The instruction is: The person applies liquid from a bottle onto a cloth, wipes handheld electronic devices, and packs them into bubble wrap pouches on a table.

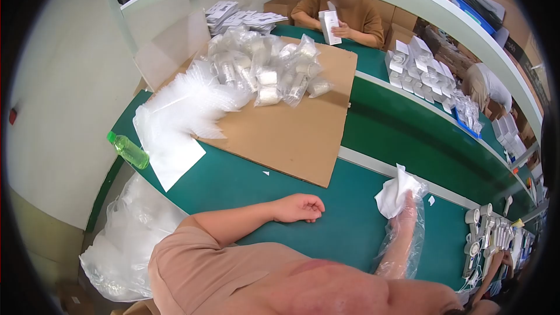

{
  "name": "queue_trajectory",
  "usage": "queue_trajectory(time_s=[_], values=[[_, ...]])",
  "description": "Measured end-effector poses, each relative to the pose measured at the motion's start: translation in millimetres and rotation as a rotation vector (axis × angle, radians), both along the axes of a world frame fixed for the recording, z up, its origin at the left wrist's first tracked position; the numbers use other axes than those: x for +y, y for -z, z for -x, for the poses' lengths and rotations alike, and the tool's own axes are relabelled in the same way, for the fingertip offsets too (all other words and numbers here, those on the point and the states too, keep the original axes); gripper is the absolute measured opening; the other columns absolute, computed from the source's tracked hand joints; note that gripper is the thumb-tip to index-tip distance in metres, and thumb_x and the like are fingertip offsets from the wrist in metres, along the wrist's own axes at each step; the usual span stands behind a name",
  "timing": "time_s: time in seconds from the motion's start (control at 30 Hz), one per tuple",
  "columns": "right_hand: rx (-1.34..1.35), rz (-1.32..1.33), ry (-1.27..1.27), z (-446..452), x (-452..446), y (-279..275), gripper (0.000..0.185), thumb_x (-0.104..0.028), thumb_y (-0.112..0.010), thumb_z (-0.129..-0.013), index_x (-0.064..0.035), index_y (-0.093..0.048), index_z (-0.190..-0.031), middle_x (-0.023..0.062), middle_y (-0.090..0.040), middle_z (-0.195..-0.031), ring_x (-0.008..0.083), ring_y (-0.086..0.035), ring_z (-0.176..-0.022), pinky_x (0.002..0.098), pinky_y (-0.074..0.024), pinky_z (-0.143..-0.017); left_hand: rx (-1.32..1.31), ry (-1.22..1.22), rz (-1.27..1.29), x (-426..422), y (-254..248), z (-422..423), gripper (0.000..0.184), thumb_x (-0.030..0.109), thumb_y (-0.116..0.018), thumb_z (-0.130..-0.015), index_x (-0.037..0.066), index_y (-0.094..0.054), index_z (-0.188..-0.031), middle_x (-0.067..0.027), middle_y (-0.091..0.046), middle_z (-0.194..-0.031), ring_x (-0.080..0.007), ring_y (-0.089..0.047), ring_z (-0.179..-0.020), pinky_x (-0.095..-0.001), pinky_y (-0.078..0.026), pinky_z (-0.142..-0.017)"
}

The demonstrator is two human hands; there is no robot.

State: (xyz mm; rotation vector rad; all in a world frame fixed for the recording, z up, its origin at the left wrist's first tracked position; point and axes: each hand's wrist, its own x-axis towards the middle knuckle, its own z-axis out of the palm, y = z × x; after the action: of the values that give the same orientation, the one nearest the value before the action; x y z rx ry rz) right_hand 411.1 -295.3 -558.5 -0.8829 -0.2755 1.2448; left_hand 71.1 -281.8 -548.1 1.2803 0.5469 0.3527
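Note:
My left hand point(300, 207) rests on the green tabletop point(350, 236) with its fingers curled in and nothing visible in them. To the right, my right hand point(406, 203) grips a white cloth point(392, 193) near the table's raised back edge. A clear plastic bag point(415, 251) hangs loosely around that hand and forearm. The fingers are partly hidden by the cloth and the plastic.
A cardboard sheet point(291, 140) bears several bagged white items point(268, 79) and fanned white plastic sleeves point(181, 102). A green bottle point(128, 150) lies at left. White devices point(481, 233) line the right end. Across the partition, a person point(338, 14) holds a white box point(330, 27).

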Motion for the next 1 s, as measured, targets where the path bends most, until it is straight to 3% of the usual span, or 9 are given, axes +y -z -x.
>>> queue_trajectory(time_s=[0.13, 0.47, 0.6, 0.7, 0.8, 1.0], values=[[0.010, -0.008, -0.018, 4.0, -0.7, -6.6, 0.055, -0.027, -0.063, -0.081, -0.0029, -0.041, -0.125, 0.0127, -0.052, -0.119, 0.0302, -0.049, -0.108, 0.0431, -0.0392, -0.094, -0.041, -0.039, 0.013, -3.2, 1.1, -1.0, 0.018, 0.013, -0.053, -0.088, 0.002, -0.051, -0.102, -0.0015, -0.055, -0.087, -0.0085, -0.053, -0.079, -0.0223, -0.045, -0.071], [0.013, -0.007, -0.028, 8.2, -0.2, -13.1, 0.052, -0.028, -0.060, -0.083, -0.0033, -0.041, -0.125, 0.0135, -0.052, -0.118, 0.0310, -0.051, -0.105, 0.0441, -0.0404, -0.093, -0.053, -0.043, 0.024, -1.0, 2.2, -1.1, 0.019, 0.014, -0.054, -0.088, 0.002, -0.052, -0.102, -0.0026, -0.056, -0.088, -0.0083, -0.054, -0.079, -0.0217, -0.045, -0.071], [-0.001, -0.032, -0.039, -1.6, -0.3, 1.7, 0.053, -0.029, -0.060, -0.083, -0.0030, -0.041, -0.125, 0.0131, -0.052, -0.118, 0.0305, -0.052, -0.104, 0.0438, -0.0410, -0.092, 0.006, -0.014, 0.023, -1.8, 2.4, 2.2, 0.020, 0.011, -0.052, -0.088, 0.003, -0.051, -0.107, -0.0053, -0.056, -0.097, -0.0111, -0.055, -0.084, -0.0244, -0.046, -0.077], [0.008, -0.028, -0.032, 0.7, -0.1, -0.5, 0.049, -0.027, -0.059, -0.084, -0.0004, -0.044, -0.122, 0.0132, -0.055, -0.114, 0.0284, -0.054, -0.103, 0.0416, -0.0433, -0.090, -0.009, 0.035, 0.081, -0.2, 6.7, 3.1, 0.022, 0.009, -0.054, -0.087, 0.003, -0.051, -0.107, -0.0061, -0.057, -0.098, -0.0117, -0.055, -0.085, -0.0257, -0.047, -0.078], [-0.017, 0.033, 0.052, 4.2, 0.7, -3.2, 0.046, -0.025, -0.059, -0.084, 0.0000, -0.045, -0.120, 0.0118, -0.056, -0.109, 0.0241, -0.056, -0.097, 0.0371, -0.0456, -0.086, -0.015, -0.068, 0.105, -1.7, 4.2, 4.8, 0.023, 0.006, -0.055, -0.085, 0.003, -0.052, -0.107, -0.0052, -0.057, -0.097, -0.0110, -0.056, -0.086, -0.0240, -0.047, -0.076], [0.059, 0.014, 0.023, -1.4, 0.1, 7.6, 0.044, -0.028, -0.064, -0.081, -0.0026, -0.050, -0.113, 0.0101, -0.059, -0.104, 0.0223, -0.059, -0.092, 0.0376, -0.0474, -0.084, 0.030, -0.044, 0.112, -1.2, 7.2, 4.0, 0.022, 0.005, -0.055, -0.084, 0.003, -0.052, -0.106, -0.0065, -0.059, -0.096, -0.0118, -0.057, -0.082, -0.0246, -0.047, -0.074]])
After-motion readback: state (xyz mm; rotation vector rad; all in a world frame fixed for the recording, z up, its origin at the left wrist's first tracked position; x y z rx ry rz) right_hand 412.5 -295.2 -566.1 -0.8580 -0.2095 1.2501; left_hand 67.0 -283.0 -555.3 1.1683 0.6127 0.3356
